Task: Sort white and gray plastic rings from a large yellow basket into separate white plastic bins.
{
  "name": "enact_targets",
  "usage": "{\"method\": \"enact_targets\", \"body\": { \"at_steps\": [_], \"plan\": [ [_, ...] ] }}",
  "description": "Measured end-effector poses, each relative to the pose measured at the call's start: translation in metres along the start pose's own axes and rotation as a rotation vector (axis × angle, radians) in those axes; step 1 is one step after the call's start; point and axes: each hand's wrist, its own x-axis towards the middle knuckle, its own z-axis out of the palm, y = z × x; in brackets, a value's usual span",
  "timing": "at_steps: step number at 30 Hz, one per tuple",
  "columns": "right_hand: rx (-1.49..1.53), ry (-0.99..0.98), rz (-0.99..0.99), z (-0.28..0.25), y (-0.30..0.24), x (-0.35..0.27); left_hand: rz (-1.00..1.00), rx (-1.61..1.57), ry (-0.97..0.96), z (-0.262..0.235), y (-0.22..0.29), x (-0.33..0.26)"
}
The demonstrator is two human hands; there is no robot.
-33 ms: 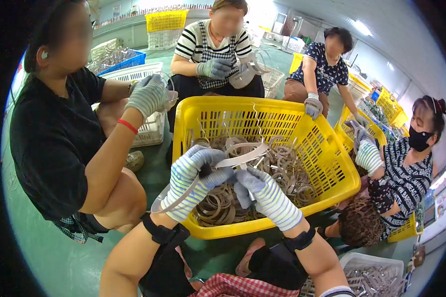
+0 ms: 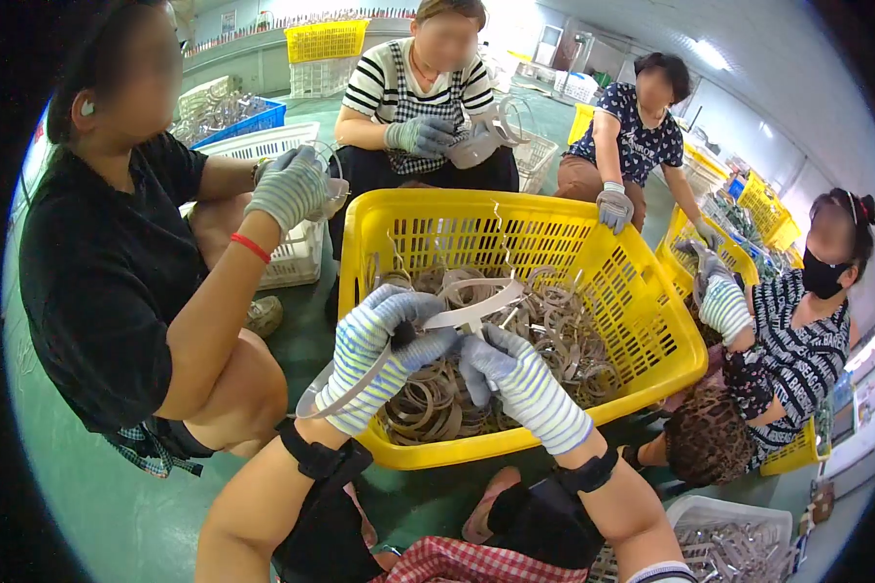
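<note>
My left hand (image 2: 389,345), in a striped work glove with grey fingertips, is closed on one end of a curved pale metal band (image 2: 474,303). A flat tab sticks down from the middle of this band. My right hand (image 2: 520,379), gloved the same way, pinches that tab between thumb and fingers. Another thin curved band (image 2: 313,400) loops around my left glove near the wrist. Both hands are over the near part of a yellow slotted basket (image 2: 651,374), above a heap of loose curved bands (image 2: 564,330).
Co-workers sit around the basket; one person's gloved hand (image 2: 614,207) rests on its far rim. At far left a person's glove (image 2: 287,189) holds a clear band. Lower right stands a white crate (image 2: 739,510) of metal pieces. More crates, including a blue one (image 2: 253,123), stand behind.
My hands stay almost in place; my right fingers shift slightly at the tab. Across the basket, the co-worker in the striped top has tilted the held bands a little.
</note>
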Motion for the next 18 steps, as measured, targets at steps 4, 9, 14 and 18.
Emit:
{"method": "enact_targets", "body": {
  "at_steps": [4,9,14,18],
  "plan": [
    [0.005,0.168,-0.049,-0.003,-0.001,0.004,-0.175,-0.206,0.095,0.003,0.002,0.002],
    [0.396,-0.051,-0.028,-0.008,-0.005,0.001,-0.264,-0.256,0.065,0.004,-0.007,0.003],
    [0.493,-0.249,0.044,-0.008,-0.005,-0.002,-0.252,-0.218,-0.026,0.000,-0.005,0.003],
    [0.525,-0.283,0.066,-0.008,-0.007,-0.001,-0.100,-0.082,0.008,-0.005,-0.003,0.005]
  ]
}}
